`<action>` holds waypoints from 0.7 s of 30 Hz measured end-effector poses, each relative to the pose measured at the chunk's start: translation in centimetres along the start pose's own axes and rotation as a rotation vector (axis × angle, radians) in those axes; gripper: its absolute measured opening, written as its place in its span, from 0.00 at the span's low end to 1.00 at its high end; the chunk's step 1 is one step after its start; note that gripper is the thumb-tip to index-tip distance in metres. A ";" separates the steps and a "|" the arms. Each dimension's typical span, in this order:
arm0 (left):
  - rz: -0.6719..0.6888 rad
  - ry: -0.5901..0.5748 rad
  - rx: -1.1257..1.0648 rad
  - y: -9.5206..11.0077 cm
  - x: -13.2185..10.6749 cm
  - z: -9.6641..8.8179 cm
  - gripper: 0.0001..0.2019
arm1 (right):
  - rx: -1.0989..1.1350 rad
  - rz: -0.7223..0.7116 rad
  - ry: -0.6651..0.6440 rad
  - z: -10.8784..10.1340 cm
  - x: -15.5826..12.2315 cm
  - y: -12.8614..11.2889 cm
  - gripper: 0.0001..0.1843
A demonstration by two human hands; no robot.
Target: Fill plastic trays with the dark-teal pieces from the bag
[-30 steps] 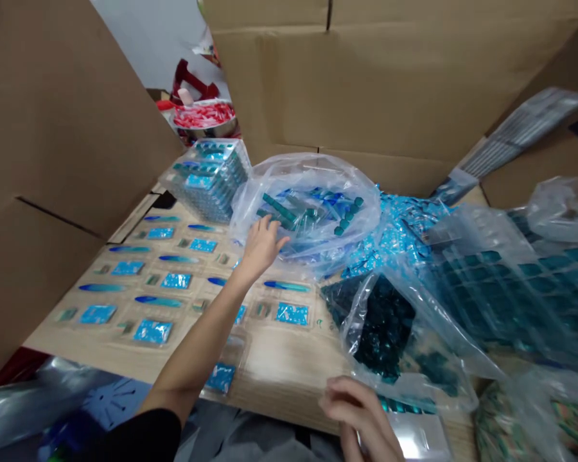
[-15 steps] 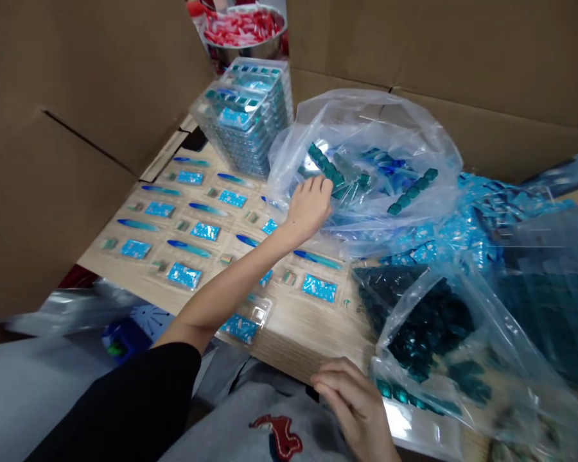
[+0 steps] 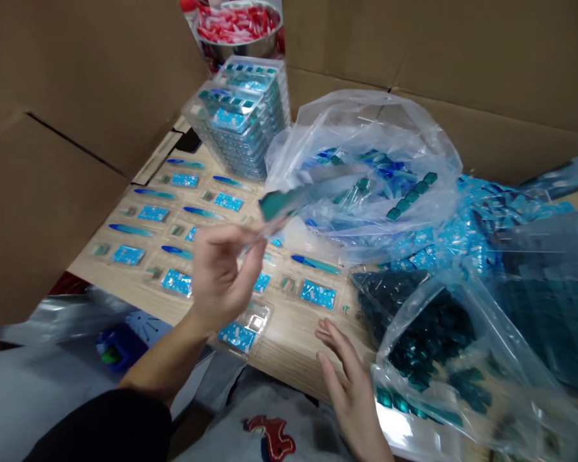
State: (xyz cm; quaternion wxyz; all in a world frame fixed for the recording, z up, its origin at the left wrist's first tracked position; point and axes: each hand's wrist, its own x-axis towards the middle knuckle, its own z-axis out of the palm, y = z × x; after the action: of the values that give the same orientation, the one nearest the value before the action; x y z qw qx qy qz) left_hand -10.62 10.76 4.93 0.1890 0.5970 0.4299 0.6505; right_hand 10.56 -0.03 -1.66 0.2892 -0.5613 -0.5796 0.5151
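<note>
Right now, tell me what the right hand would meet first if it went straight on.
The right hand would likely meet the blue sachet straight ahead first; the hand's height above the table is unclear, so it might pass over.

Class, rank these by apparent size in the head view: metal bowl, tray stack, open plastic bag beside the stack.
1. Open plastic bag
2. Tray stack
3. Metal bowl, though it sits farther back

one camera on the person's head, looking forward and down, left hand [image 3: 226,266] and right hand [image 3: 347,382] close in front, wooden counter [image 3: 291,343] slanting below, a cardboard wall [image 3: 443,58] farther back up top, the person's grey clothes [image 3: 315,427] at the bottom edge
</note>
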 end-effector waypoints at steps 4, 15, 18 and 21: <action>-0.572 0.019 -0.304 1.8 -3.0 -2.2 0.07 | 0.213 0.059 0.098 0.4 1.8 -0.4 0.24; -1.172 -0.065 -0.603 1.9 -11.9 -4.2 0.26 | 0.255 0.297 0.158 -0.7 1.2 2.2 0.24; -1.271 0.011 -0.582 2.4 -14.8 -4.2 0.24 | 0.285 0.421 0.123 -1.1 0.3 4.4 0.24; -1.314 0.081 -0.524 2.7 -16.0 -4.2 0.22 | 0.324 0.500 0.081 -1.1 0.2 5.7 0.24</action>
State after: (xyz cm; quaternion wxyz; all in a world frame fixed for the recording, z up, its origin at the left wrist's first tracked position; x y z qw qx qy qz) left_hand -10.41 -4.29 -2.47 0.6637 0.1241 0.5370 0.5056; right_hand 13.59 -0.49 -6.64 0.2620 -0.6532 -0.3219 0.6333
